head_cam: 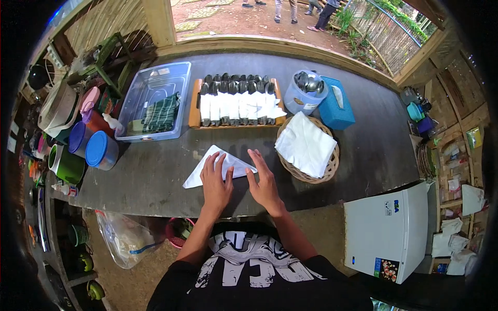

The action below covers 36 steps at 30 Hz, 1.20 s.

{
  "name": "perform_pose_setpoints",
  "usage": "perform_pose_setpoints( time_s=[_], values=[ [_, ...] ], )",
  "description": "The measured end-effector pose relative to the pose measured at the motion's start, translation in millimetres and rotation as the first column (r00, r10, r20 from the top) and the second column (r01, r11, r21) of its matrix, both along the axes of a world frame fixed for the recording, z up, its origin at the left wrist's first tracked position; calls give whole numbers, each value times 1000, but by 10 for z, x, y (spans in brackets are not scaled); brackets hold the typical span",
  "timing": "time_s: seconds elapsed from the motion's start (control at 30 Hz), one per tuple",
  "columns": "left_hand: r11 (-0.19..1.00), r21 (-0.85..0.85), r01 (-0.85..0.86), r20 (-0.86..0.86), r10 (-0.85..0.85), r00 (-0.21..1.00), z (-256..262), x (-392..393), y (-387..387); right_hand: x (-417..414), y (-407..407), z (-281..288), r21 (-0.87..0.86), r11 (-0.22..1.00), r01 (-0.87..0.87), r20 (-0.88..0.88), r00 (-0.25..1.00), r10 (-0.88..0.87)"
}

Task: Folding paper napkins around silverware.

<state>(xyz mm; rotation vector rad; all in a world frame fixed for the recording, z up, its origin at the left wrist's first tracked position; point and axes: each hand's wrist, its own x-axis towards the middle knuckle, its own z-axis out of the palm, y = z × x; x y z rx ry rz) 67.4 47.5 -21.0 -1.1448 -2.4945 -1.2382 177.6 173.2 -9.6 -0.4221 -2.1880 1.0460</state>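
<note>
A white paper napkin [198, 175] lies folded into a triangle on the dark tabletop, its long edge towards me. My left hand [216, 184] rests on its middle, fingers apart. My right hand [264, 184] hovers or rests by the napkin's right corner with thumb and fingers spread; contact there cannot be made out. To the right, more white napkins [305, 145] are piled in a round wicker basket [286, 165]. Beyond my hands, a wooden tray [194, 112] holds rows of spoons or forks wrapped in white napkins [235, 107].
A clear plastic bin [155, 136] with a folded green checked cloth [161, 112] stands left. A tub of cutlery [305, 95] and a blue tissue box [338, 109] stand back right. Blue-lidded containers [102, 151] line the left edge. A white freezer [381, 233] is right, below the tabletop.
</note>
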Motion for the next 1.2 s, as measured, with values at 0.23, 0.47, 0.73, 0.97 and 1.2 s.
perform_pose_setpoints(
  time_s=[0.23,0.47,0.73,0.97,1.2],
  values=[
    [983,101,150,-6,-151,989,312,222,767,292,564,313,67,990,125,-84,989,-119],
    [951,127,283,-73,-276,959,626,373,1676,638,1289,558,128,948,291,-157,950,-270],
    [913,-2,407,-318,-386,866,870,-77,3414,323,2855,680,242,866,438,-292,884,-365],
    [803,-463,375,-259,-528,809,885,-519,4248,-190,3825,687,247,905,345,68,926,-371],
    [818,-461,345,-204,-476,855,791,-521,4258,-343,3857,639,122,927,353,204,906,-372]
  ],
)
